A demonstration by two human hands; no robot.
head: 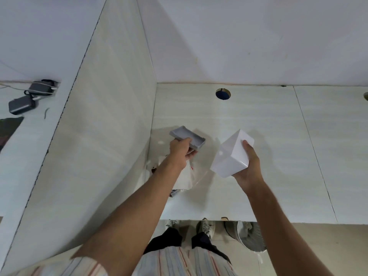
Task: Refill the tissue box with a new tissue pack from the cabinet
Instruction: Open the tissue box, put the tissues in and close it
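My right hand [249, 168] grips a glossy white tissue box shell [229, 156], tilted and lifted above the desk. My left hand [180, 151] holds a flat grey tray-like lid [187, 137] by its near edge, raised just left of the white box. Under my left forearm a tissue pack in a clear plastic wrapper [185, 178] lies on the desk, partly hidden by the arm.
The white desk [258, 120] has a round cable hole [223, 94] near the back wall and a tall white divider panel [111, 116] on its left. Beyond the divider lie dark power banks with cables [22, 105]. A fan [249, 236] stands on the floor under the desk edge.
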